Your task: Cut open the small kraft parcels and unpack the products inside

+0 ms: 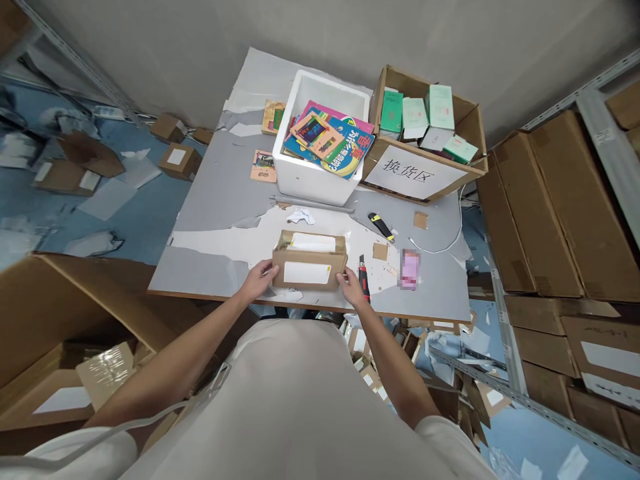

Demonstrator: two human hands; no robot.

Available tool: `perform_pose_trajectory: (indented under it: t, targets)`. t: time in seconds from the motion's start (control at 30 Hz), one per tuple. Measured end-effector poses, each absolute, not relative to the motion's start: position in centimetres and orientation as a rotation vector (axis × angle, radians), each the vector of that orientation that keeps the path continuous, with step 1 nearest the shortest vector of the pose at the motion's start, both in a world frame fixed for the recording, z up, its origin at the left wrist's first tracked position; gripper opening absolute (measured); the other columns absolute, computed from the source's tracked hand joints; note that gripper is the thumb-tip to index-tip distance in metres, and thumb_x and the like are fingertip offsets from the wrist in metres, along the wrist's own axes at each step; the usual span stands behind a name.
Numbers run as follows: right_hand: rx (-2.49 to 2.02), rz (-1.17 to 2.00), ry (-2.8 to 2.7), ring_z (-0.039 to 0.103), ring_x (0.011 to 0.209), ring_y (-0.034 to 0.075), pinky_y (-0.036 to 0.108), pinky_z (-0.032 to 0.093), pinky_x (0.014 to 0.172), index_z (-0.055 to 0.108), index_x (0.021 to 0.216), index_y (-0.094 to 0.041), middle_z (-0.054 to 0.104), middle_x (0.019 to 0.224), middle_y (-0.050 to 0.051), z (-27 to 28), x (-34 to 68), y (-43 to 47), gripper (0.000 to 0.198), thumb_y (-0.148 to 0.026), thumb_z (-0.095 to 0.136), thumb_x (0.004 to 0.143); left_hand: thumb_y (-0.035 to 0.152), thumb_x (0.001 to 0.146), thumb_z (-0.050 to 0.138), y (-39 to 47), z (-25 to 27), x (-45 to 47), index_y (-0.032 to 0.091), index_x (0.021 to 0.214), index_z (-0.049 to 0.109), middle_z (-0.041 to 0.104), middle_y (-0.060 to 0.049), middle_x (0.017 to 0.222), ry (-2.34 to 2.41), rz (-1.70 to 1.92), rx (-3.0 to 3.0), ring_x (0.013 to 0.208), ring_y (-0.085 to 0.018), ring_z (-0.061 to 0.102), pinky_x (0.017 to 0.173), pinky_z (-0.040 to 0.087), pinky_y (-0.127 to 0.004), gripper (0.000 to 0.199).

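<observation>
Both hands are gripping a small cardboard box (309,264) at the near edge of the surface (210,200): the left hand (259,279) is closing its fingers around the box's left end, and the right hand (351,288) is pressing against its right end, so the box is sitting squarely between them. White labels are showing on the top and on the near side of the box. A red-handled cutter (363,273) is lying just beside the right hand, and a yellow-and-black cutter (381,227) is lying farther out to the right. Beyond the box, a white foam bin (310,179) is standing on the surface, holding a loose pile of colourful books (327,143). Next to it on the right, an open carton (425,175) with a printed paper sign on its front flap is holding several pale green packages (429,117) standing on end. Stacked brown cartons (550,213) are filling the shelving at far right.
</observation>
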State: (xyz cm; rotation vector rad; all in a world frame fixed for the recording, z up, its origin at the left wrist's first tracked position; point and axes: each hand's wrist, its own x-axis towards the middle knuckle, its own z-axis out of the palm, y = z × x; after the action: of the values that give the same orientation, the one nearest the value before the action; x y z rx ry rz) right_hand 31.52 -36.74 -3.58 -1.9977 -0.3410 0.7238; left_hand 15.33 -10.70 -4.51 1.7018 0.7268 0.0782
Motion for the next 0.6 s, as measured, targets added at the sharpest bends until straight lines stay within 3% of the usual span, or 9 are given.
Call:
perform_pose_trajectory:
  t: [0.1,0.2,0.43,0.6]
  targets:
    - [-2.12,0.674,-0.391,0.057,0.103,0.022,0.038,0.043,0.1,0.062,0.118,-0.018,0.061,0.106,0.009,-3.1,32.1,-36.7,0.045,-0.046,0.041,0.09,0.06,0.077,0.055,-10.3,-3.6,16.6,0.017,0.123,0.061,0.06,-0.012,0.12,0.734,0.095,1.755,0.112,-0.027,0.058,0.093,0.05,-0.04,0.064]
    - [-2.129,0.72,-0.396,0.056,0.104,0.021,0.038,0.042,0.101,0.058,0.127,-0.018,0.061,0.104,0.008,-3.3,32.4,-36.1,0.05,-0.048,0.039,0.091,0.056,0.074,0.06,-10.1,-3.6,17.9,0.016,0.131,0.055,0.058,-0.013,0.127,0.766,0.056,1.728,0.111,-0.029,0.059,0.091,0.051,-0.042,0.07]
    - [-1.941,0.757,-0.261,0.055,0.117,0.021,0.039,0.045,0.1,0.048,0.139,-0.022,0.055,0.135,0.009,-4.7,32.3,-36.1,0.061,-0.054,0.049,0.087,0.056,0.073,0.063,-9.7,-4.3,17.6,0.015,0.135,0.049,0.052,-0.015,0.14,0.774,-0.009,1.623,0.119,-0.03,0.057,0.103,0.044,-0.045,0.076]
    - [-1.899,0.736,-0.139,0.056,0.121,0.021,0.043,0.045,0.101,0.049,0.138,-0.022,0.057,0.135,0.01,-5.4,32.2,-37.5,0.054,-0.04,0.049,0.087,0.052,0.063,0.075,-9.5,-4.7,15.9,0.018,0.139,0.044,0.045,-0.017,0.145,0.76,-0.045,1.616,0.129,-0.034,0.048,0.103,0.042,-0.05,0.089]
